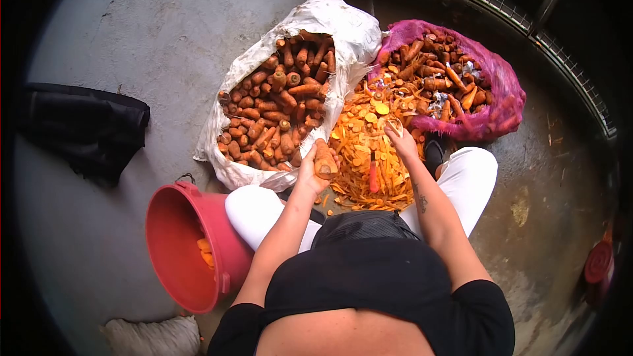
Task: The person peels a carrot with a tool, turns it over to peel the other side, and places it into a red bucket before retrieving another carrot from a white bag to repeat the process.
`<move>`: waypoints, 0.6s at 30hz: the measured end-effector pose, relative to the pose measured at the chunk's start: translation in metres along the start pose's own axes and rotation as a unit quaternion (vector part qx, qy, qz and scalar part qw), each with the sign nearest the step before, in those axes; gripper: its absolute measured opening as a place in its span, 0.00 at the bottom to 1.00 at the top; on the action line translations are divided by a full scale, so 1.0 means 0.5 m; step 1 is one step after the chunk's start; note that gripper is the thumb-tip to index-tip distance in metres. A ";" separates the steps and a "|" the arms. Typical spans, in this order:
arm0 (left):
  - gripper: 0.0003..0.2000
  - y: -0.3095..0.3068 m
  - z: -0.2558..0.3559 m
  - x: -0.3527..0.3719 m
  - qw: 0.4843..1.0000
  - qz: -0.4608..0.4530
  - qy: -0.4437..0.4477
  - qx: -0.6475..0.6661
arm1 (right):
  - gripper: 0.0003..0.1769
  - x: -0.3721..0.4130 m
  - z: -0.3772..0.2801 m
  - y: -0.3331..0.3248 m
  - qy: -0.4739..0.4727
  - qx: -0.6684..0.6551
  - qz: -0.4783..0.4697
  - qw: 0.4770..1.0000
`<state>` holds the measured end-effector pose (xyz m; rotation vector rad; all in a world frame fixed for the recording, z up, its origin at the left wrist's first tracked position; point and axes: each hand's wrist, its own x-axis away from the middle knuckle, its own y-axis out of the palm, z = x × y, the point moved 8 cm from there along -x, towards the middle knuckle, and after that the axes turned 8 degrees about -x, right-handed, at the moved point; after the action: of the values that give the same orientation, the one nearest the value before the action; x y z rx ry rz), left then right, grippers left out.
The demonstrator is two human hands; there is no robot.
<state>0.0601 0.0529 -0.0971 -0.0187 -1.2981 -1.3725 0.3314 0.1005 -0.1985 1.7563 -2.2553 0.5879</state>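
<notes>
My left hand (312, 173) is wrapped round a thick unpeeled carrot (324, 161), its cut end facing me. To its right, over the heap of orange peelings and slices (369, 151), my right hand (397, 133) is closed on something small and pale that I cannot make out. A red-handled tool (374, 178) lies on the peelings between and below the hands. Whole carrots (277, 102) fill the open white sack (343, 26) just beyond my left hand. The pink mesh sack (504, 86) beyond my right hand holds more carrots and silvery scraps.
A red bucket (231, 250) with a few peeled orange pieces (206, 250) inside stands left of my knee. Black cloth (86, 122) lies at the far left, a pale sack (151, 337) at the lower left. A red object (599, 260) is at the right edge.
</notes>
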 end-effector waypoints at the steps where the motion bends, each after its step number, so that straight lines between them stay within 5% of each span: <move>1: 0.20 0.006 -0.001 0.000 0.999 -0.034 -0.003 -0.004 | 0.41 0.013 -0.036 0.009 -0.025 -0.038 -0.029 0.999; 4: 0.20 0.004 -0.016 -0.003 0.999 -0.021 -0.031 -0.002 | 0.43 0.072 -0.163 0.021 -0.095 -0.102 -0.125 0.982; 11: 0.23 0.021 -0.016 0.008 0.997 0.002 -0.035 -0.075 | 0.23 0.153 -0.333 0.031 -0.195 -0.033 -0.255 0.947; 15: 0.24 0.009 -0.022 -0.005 0.997 -0.001 -0.043 -0.069 | 0.30 0.160 -0.314 0.011 -0.157 0.117 -0.223 0.955; 17: 0.23 0.006 -0.013 -0.001 0.996 -0.002 -0.042 -0.082 | 0.45 0.123 -0.231 0.002 -0.148 0.085 -0.194 0.966; 18: 0.22 -0.005 -0.003 -0.001 0.995 -0.005 -0.039 -0.091 | 0.47 0.118 -0.202 0.004 -0.139 0.171 -0.220 0.950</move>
<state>0.0597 0.0517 -0.0997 -0.1925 -1.2344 -1.5069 0.3072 0.0938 -0.0842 2.5604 -1.8935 0.6969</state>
